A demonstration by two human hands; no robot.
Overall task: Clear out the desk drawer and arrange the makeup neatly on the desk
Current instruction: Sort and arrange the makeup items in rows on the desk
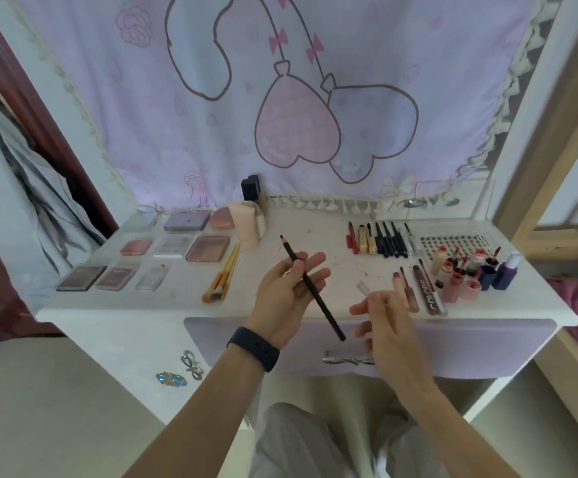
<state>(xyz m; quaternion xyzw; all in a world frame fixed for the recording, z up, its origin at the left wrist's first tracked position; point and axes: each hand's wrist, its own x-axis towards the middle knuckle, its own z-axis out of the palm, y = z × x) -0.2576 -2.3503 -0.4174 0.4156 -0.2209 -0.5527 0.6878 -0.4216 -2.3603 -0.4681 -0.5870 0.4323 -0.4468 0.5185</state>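
Pencil (311, 288) held over desk (315, 232) front, pinched loosely in left hand (287, 294); right hand (384, 319) spread, perhaps pinching clear cap (362, 287). Drawer (453, 346) shut. Sorting step; next, lay beside 9-odd pens (380, 239) at back.

white desk top (149, 305) carries everything; flat rectangular palettes (173, 246) in three rows at its left; bundle of wooden-handled brushes (222, 277) just right of them; pale upright tube (246, 224) behind the brushes, near the back edge; row of slim dark pencils and liners (380, 239) at back right; cluster of small upright bottles and lip tubes (470, 274) at far right; lilac drawer front (470, 343) below the front edge, closed; long black pencil (311, 288) above desk centre, in left hand (287, 298)
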